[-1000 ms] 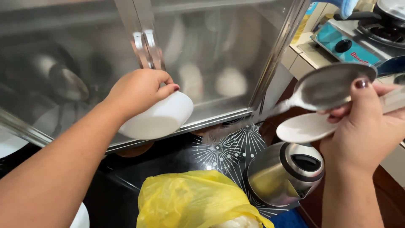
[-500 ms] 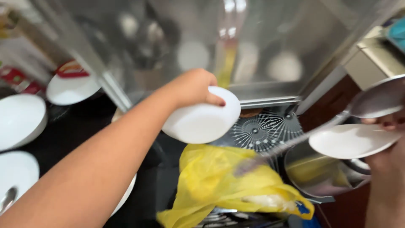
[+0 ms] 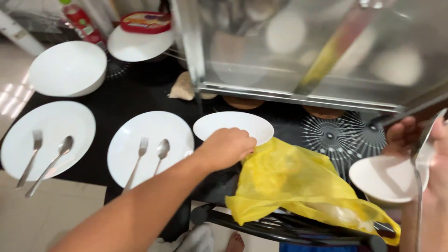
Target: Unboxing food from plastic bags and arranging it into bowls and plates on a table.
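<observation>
My left hand (image 3: pixel 226 148) grips the near rim of a small white bowl (image 3: pixel 233 126) that rests on the black table (image 3: pixel 135 95), beside a yellow plastic bag (image 3: pixel 289 182). At the right edge my right hand (image 3: pixel 427 154) holds a second small white bowl (image 3: pixel 386 179) together with a large metal ladle (image 3: pixel 420 158), whose handle hangs down past the bowl.
Two white plates (image 3: pixel 149 144) (image 3: pixel 46 137), each with a fork and a spoon, lie on the table's left half. A deep white bowl (image 3: pixel 67 67) and a covered dish (image 3: pixel 140 42) stand behind them. A steel-framed glass cabinet (image 3: pixel 298 51) fills the upper right.
My left hand has carried the white bowl down from in front of the cabinet onto the table. The view has swung left, showing the plates. My right hand keeps its bowl and ladle.
</observation>
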